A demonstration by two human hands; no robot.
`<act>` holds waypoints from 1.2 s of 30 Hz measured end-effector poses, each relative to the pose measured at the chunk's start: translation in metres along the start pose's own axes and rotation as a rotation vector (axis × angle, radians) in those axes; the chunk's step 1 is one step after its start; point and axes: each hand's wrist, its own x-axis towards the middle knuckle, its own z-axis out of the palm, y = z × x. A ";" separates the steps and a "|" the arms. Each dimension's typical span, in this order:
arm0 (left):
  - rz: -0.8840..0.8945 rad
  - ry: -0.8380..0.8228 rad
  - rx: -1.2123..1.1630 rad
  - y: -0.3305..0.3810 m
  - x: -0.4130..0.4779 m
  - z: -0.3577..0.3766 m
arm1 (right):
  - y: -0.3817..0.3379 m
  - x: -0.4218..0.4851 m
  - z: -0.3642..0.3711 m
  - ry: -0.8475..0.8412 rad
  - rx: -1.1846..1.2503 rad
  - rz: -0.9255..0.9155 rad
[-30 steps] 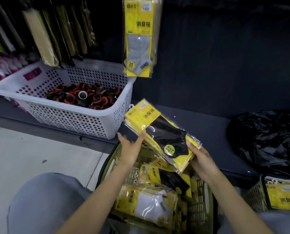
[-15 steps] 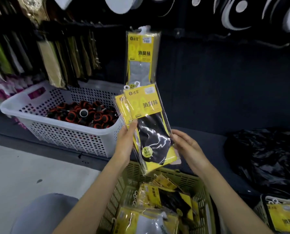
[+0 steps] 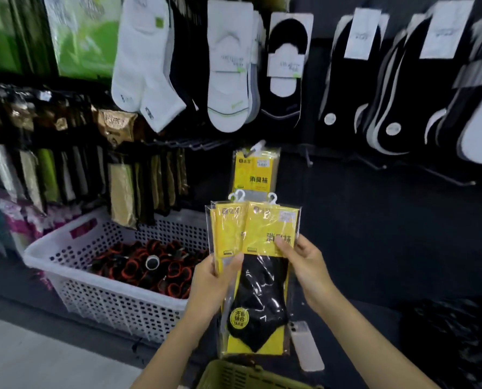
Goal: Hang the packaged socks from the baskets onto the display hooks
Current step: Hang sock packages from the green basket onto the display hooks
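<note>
- Three white hanger tabs top the held sock packs point(image 3: 251, 248), a fanned stack of clear bags with yellow cards, upright, just right of the white basket point(image 3: 107, 299) and raised above its rim. I read a black sock in the front bag.
- Left hand point(image 3: 214, 282): it pinches the stack's edge nearest the white basket, thumb across the front, fingers curled behind.
- Right hand point(image 3: 304, 265): it grasps the stack's edge farthest from the white basket, thumb pressed on the front yellow card, fingers behind.
- Hung sock pack point(image 3: 255, 169): same yellow card, hanging on the wall up and right of the white basket, partly covered by the held stack.
- Display hooks point(image 3: 456, 178): black prongs on the dark wall, well right of the white basket and higher.
- Green basket point(image 3: 242, 374): only its rim shows, below and right of the white basket, under the held stack.
- White basket contents: black and orange rolled items point(image 3: 150, 265); I cannot tell what they are.
- Carded socks point(image 3: 225, 80): white and black pairs hanging in a row high above the white basket and off to its right.
- Black bag point(image 3: 453, 341): crumpled, far right of the white basket.
</note>
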 end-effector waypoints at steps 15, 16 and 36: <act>0.173 0.317 0.124 0.037 0.085 -0.103 | -0.051 0.089 0.047 0.116 -0.183 -0.157; 0.170 0.325 0.124 0.038 0.087 -0.105 | -0.050 0.093 0.050 0.121 -0.196 -0.161; 0.079 0.282 -0.024 0.040 0.092 -0.090 | -0.020 0.130 0.041 0.325 -0.276 0.045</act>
